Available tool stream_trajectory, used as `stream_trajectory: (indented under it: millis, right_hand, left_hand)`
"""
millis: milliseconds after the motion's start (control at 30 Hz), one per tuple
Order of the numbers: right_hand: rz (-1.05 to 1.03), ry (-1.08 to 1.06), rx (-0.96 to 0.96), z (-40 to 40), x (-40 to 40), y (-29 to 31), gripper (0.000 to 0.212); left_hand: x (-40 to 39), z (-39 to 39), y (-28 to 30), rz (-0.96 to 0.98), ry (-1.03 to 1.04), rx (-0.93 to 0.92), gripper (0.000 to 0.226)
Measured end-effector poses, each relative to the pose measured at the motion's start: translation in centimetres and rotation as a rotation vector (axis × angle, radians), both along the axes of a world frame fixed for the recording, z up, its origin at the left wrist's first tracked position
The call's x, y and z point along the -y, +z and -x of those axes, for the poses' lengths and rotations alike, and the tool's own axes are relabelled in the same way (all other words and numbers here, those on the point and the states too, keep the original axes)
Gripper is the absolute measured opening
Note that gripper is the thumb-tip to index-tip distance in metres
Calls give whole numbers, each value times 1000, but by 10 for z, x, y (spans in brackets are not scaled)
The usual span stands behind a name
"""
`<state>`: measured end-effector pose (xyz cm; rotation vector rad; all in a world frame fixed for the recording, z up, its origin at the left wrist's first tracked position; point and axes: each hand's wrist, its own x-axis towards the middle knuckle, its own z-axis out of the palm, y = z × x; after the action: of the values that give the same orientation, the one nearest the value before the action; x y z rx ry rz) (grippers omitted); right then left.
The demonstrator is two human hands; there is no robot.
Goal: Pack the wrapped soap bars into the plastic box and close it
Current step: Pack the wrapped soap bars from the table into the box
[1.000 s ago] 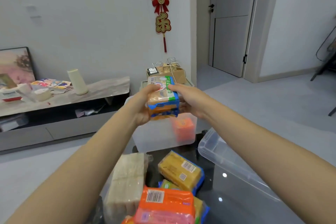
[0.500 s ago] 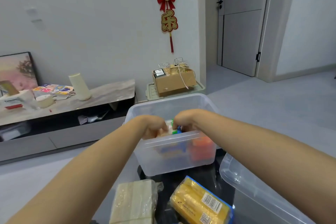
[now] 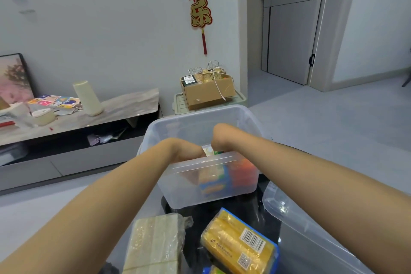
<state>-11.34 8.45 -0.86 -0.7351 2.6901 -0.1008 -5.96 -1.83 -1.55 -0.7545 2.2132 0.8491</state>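
The clear plastic box (image 3: 195, 196) stands open on the dark glass table. Both my hands reach down into it. My left hand (image 3: 185, 151) and my right hand (image 3: 222, 138) grip a blue and yellow wrapped soap pack (image 3: 212, 179) from either side, its lower part showing through the front wall. An orange soap pack (image 3: 243, 173) lies inside to its right. In front of the box a yellow soap pack with a barcode (image 3: 239, 243) and a pale beige wrapped pack (image 3: 155, 243) rest on the table.
The clear lid (image 3: 311, 236) lies to the right of the box, under my right forearm. Beyond the table are a low grey TV bench (image 3: 73, 122) and a cardboard box (image 3: 208, 91) on a crate against the wall.
My hands have lowered the blue and yellow soap pack from above the box down into it. The view has tilted a little and come nearer to the box.
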Motion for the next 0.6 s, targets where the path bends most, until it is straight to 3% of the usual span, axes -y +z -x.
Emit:
stream_trajectory:
  millis: [133,267,433,533,600]
  right_hand:
    - [43,-7,-8,-5,-13,6,24]
    - [400,26,-33,-22,-34,15,31]
    - [638,106,-179,-67,-68,15,34]
    - [719,102,-313,-95,-92,7,31]
    - [752,100,-309,-117,-109,-1,29]
  left_hand:
    - [-5,-4,-3,15,-37,-110,51]
    - [-10,-14,14,196,-92,-456,38]
    - [-36,-63,35,266,-59,-967,32]
    - [-56,-102,33,300,-66,-1075,28]
    - [-68,-128,27,284,-69,-1033,26]
